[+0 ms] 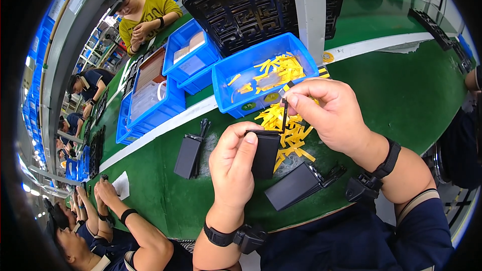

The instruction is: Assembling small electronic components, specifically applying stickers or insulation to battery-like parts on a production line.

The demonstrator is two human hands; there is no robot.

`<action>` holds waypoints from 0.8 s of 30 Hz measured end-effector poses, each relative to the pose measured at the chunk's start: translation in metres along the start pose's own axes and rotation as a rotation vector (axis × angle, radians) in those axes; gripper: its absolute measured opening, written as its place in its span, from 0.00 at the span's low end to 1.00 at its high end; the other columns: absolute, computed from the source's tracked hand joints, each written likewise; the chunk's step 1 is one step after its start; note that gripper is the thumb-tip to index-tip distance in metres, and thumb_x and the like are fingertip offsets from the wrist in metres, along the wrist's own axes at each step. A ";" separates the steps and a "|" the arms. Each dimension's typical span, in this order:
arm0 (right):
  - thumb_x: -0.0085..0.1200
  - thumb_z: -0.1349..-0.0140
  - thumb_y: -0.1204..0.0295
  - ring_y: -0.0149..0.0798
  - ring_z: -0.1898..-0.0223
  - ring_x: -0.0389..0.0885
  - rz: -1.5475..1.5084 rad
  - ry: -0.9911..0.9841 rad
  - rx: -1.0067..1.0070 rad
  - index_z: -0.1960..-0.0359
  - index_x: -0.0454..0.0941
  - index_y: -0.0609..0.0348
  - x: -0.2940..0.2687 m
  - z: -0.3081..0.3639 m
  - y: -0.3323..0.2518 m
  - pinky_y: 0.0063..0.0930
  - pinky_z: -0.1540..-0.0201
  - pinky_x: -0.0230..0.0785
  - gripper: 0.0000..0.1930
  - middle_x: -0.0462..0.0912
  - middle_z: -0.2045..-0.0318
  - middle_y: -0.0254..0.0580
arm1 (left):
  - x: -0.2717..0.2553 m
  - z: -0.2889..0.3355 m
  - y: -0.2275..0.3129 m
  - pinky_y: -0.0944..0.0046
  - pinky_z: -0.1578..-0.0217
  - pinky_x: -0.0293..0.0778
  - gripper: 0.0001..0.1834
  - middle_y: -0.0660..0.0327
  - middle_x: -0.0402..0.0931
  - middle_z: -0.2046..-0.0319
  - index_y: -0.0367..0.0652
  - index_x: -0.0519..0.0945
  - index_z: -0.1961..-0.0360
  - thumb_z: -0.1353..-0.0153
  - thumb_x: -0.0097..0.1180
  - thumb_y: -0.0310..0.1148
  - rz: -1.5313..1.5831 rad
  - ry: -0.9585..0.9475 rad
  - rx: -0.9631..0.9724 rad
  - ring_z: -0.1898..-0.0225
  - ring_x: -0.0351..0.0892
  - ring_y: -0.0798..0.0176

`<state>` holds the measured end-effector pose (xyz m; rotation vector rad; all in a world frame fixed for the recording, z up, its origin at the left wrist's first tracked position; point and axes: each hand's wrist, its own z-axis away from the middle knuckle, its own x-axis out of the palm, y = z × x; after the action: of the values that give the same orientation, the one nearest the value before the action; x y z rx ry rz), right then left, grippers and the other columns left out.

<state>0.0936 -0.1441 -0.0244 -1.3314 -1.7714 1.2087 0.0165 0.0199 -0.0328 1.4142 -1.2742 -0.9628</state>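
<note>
My left hand (232, 168) is closed on a flat black rectangular pack (266, 156), thumb over its upper edge. From the pack's top corner a thin black ribbon lead (284, 116) rises toward my right hand (329, 113). The thumb and forefinger of that hand are pinched on the lead's upper end; whether a yellow strip is between them too is hidden. Behind and beside the pack lies a heap of yellow strips (296, 151). One stack of similar black packs (189, 156) with leads lies left of my left hand, another stack (290, 188) below my right wrist.
A blue bin (228, 101) with yellow strips stands beyond my hands, a grey post (309, 15) and black trays (241, 10) behind it. More blue bins (173, 100) stand left on the green table (150, 190). Co-workers sit at far left, near left and across the table.
</note>
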 end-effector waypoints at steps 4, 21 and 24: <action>0.52 0.43 0.76 0.29 0.72 0.77 0.046 0.017 -0.069 0.70 0.77 0.68 0.003 0.003 0.000 0.24 0.66 0.69 0.06 0.80 0.75 0.40 | -0.002 0.000 -0.001 0.75 0.61 0.67 0.09 0.64 0.75 0.66 0.35 0.74 0.60 0.37 0.47 0.30 -0.041 -0.012 -0.008 0.65 0.72 0.75; 0.44 0.43 0.80 0.42 0.73 0.77 0.178 -0.281 -0.072 0.42 0.64 0.57 0.011 0.012 0.010 0.34 0.67 0.70 0.24 0.76 0.76 0.45 | -0.040 -0.021 0.003 0.66 0.65 0.72 0.14 0.55 0.77 0.67 0.37 0.78 0.59 0.49 0.59 0.26 -0.677 0.030 0.270 0.66 0.77 0.62; 0.46 0.43 0.78 0.42 0.72 0.78 0.166 -0.316 -0.067 0.46 0.67 0.58 0.015 0.015 0.010 0.33 0.67 0.70 0.21 0.77 0.75 0.45 | -0.012 -0.010 0.001 0.72 0.68 0.71 0.15 0.61 0.76 0.70 0.37 0.77 0.58 0.49 0.58 0.20 -0.514 -0.023 0.277 0.69 0.75 0.71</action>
<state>0.0800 -0.1332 -0.0399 -1.4100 -1.9629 1.5329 0.0242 0.0333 -0.0299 2.0129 -1.1096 -1.1705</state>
